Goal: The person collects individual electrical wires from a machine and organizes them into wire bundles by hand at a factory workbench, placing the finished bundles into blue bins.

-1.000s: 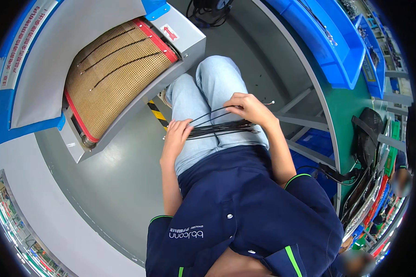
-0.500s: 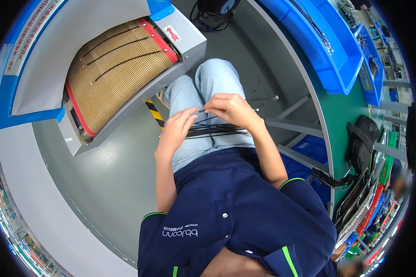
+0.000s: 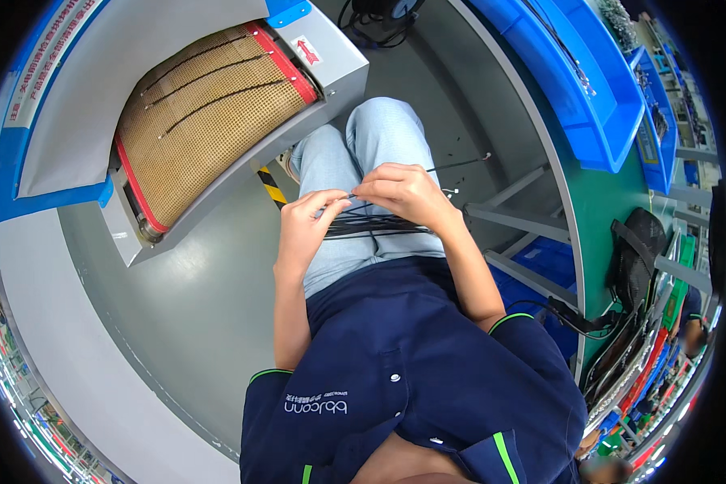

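Above my lap, my left hand (image 3: 306, 219) pinches a thin black cable (image 3: 460, 164) between thumb and fingers. Close beside it, my right hand (image 3: 402, 192) grips the same cable, its fingers bent and pressed together. Past the right hand the cable's free part sticks out to the right, with a small connector at its tip. Only a short piece of cable shows between the two hands. Across my thighs, under the hands, lies a bundle of black cables (image 3: 367, 227), partly hidden by the right hand; small white connectors (image 3: 452, 191) show by the right wrist.
At the left front stands a conveyor machine with a tan mesh belt (image 3: 194, 181), red-edged, carrying several black cables (image 3: 210, 70). A green worktable (image 3: 601, 234) on the right bears blue bins (image 3: 601, 121) and a black mesh bag (image 3: 639, 250). Grey table legs (image 3: 512, 211) stand beside my knees.
The free end of the held cable, blurred before, has swung forward and shows more clearly. Both hands stay close together on the cable. The whole view has shifted slightly.
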Tool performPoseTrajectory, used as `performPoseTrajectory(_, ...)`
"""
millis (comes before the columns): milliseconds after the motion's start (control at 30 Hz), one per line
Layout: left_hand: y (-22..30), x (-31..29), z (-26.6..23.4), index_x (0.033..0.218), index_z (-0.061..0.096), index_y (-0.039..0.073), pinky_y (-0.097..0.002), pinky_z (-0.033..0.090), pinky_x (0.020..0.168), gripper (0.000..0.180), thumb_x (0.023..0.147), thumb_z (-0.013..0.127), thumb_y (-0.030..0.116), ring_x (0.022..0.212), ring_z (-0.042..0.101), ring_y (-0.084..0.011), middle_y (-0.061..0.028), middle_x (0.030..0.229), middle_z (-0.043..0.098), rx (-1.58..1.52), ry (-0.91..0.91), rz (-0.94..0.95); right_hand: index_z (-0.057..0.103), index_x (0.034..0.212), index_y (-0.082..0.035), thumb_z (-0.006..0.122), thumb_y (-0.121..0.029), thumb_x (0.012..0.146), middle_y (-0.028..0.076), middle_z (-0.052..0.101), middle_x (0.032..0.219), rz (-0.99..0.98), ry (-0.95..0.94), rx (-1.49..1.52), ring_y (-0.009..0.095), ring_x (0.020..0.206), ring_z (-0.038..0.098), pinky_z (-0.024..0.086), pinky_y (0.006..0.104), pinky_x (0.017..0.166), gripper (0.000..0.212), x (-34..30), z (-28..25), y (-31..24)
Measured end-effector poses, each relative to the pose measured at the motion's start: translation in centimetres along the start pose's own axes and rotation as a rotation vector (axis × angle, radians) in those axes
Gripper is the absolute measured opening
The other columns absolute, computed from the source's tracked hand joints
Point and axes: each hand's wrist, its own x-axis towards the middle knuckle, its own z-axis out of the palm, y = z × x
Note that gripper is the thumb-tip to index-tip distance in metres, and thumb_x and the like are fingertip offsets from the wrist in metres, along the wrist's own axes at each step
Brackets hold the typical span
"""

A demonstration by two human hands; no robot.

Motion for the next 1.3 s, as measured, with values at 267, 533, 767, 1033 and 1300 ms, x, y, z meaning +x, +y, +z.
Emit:
performPoseTrajectory(267,-0.7,0.5,-0.2,0.087,0.069,0.002,-0.0273,0.049,0.061,0.011,0.08,0.07,0.01,0.067,0.064,-0.0174,-0.0103,0.079,0.069,-0.056,-0.002,-0.003,0.068,0.085,-0.006,0.071,-0.006,0.074,0.005,0.065,0.077,0.007,0.004,-0.029,0.022,0.067,0.064,0.051,0.0321,0.058,0.011,0.1,0.8,0.5)
performPoseTrajectory(533,-1.8,0.6,-1.0,0.082,0.068,0.002,-0.0318,0.051,0.065,0.01,0.073,0.073,0.004,0.072,0.063,-0.0222,-0.0066,0.077,0.067,0.304,0.144,0.495,0.068,0.086,-0.005,0.07,-0.009,0.077,0.006,0.065,0.077,0.104,-0.079,0.064,0.023,0.065,0.063,0.05,0.0318,0.057,0.009,1.1,0.6,-0.7)
performPoseTrajectory(767,-2.0,0.4,-0.6,0.089,0.068,0.004,-0.0322,0.051,0.066,0.018,0.071,0.074,0.002,0.077,0.063,-0.022,-0.0063,0.084,0.067,0.291,0.205,0.511,0.068,0.085,-0.005,0.07,-0.009,0.077,0.006,0.064,0.076,0.135,-0.072,0.066,0.023,0.065,0.063,0.05,0.0313,0.057,0.009,0.9,1.0,-0.7)
performPoseTrajectory(1033,-2.4,0.0,-0.3,0.085,0.065,0.003,-0.0312,0.05,0.064,0.019,0.068,0.072,-0.004,0.073,0.063,-0.0214,-0.0064,0.08,0.066,0.218,0.186,0.482,0.068,0.086,-0.004,0.071,-0.008,0.077,0.007,0.064,0.077,0.139,-0.092,0.076,0.022,0.066,0.063,0.049,0.0307,0.058,0.01,0.8,1.1,-0.6)
performPoseTrajectory(1300,-2.4,0.4,0.3,0.082,0.065,0.003,-0.0305,0.049,0.063,0.018,0.067,0.073,-0.004,0.072,0.062,-0.021,-0.0061,0.077,0.066,0.195,0.191,0.462,0.068,0.085,-0.006,0.07,-0.012,0.078,0.006,0.063,0.076,0.148,-0.025,0.126,0.023,0.066,0.062,0.049,0.0318,0.059,0.009,0.2,0.1,0.7)
